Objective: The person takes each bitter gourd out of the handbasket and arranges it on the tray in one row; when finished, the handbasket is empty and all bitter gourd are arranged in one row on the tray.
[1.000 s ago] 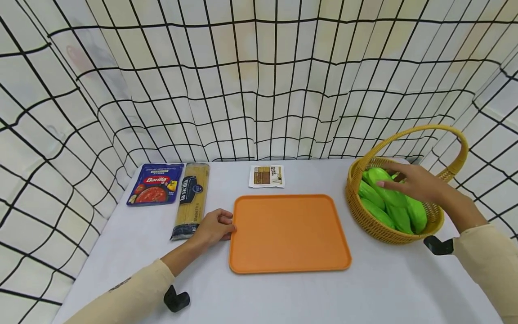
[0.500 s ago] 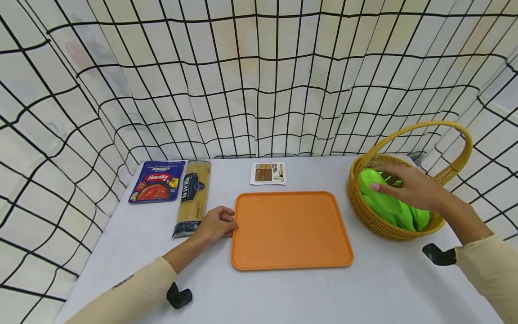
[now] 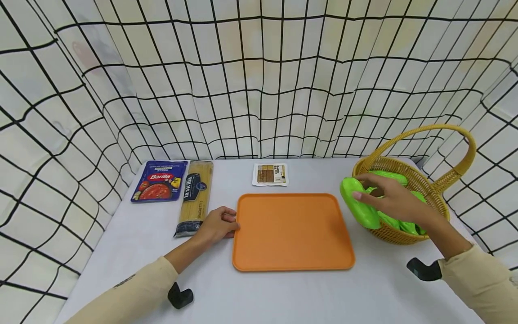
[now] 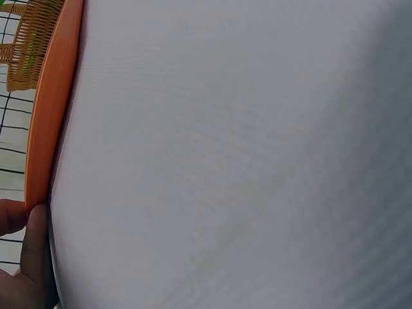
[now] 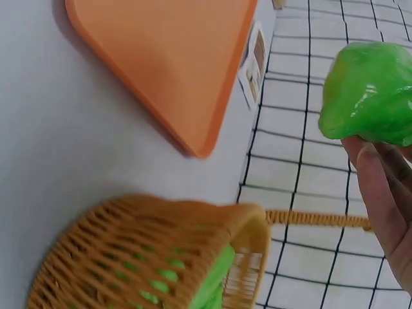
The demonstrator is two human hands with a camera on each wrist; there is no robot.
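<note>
My left hand pinches the left rim of an orange rectangular tray lying on the white table. In the left wrist view, fingers meet at the edge of the tray. My right hand holds a glossy, bright-green, elongated vegetable-like piece by its upper side, over the left rim of a woven basket. The right wrist view shows the lumpy end of this green piece above the basket. Several similar green pieces lie inside, partly hidden by my hand.
Left of the tray lie a spaghetti pack and a blue Barilla sauce pouch. A small white-and-brown sachet lies behind the tray. The basket's tall handle arches upward. Black netting borders the table's back and sides.
My right hand has lifted a green piece out from among the others and moved left to the basket's rim. My left hand has stayed at the tray's edge.
</note>
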